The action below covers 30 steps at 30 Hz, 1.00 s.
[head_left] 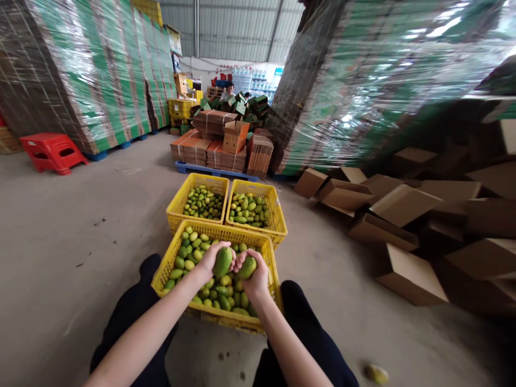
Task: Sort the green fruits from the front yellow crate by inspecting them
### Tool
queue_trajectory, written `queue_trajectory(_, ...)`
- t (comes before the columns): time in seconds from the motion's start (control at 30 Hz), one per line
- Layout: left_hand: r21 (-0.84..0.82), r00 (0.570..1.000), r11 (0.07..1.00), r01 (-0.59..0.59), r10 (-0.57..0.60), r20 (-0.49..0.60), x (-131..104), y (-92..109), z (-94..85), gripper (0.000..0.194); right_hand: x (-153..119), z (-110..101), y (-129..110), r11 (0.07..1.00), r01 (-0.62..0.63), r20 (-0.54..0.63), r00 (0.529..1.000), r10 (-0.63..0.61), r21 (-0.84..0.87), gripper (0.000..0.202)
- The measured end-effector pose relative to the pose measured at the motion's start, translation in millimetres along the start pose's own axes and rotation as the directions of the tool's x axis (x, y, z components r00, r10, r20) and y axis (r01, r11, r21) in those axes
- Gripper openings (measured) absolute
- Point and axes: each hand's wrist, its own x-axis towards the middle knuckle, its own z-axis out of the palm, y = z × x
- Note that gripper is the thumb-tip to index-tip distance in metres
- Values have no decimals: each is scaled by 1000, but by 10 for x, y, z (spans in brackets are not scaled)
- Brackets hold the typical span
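text: none legible | labels, brands: none legible | numbers, signs: none legible

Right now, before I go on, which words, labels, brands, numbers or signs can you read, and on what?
No text can be read.
Blue panel at the back: any lettering too small.
Left wrapped stack, right wrapped stack: any print too blurred.
Front yellow crate: no readable marking.
Green fruit in left hand, fruit in right hand: no readable label.

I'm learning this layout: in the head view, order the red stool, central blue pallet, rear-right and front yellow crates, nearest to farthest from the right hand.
1. Front yellow crate: below the right hand.
2. Rear-right yellow crate: just beyond it.
3. Blue pallet: farther ahead, under tied cardboard.
4. Red stool: far left.
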Motion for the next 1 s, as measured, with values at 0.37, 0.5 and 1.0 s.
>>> queue_trajectory(0.37, -97, 998, 995, -12, 6, -67, 89, -66, -38, 32, 30, -5, 33, 998, 54, -3, 999, -54, -29, 32)
queue_trajectory(0.5, -152, 995, 988, 10, -25, -96, 128, -81, -53, 32, 21, -9, 35, 997, 68, -2, 998, -68, -25, 33)
queue_trajectory(1.0, -292, 967, 956, -4, -71, -246, 117, -40, -31, 32, 113, -76, 17, 999, 39, -78, 996, -36, 37, 26)
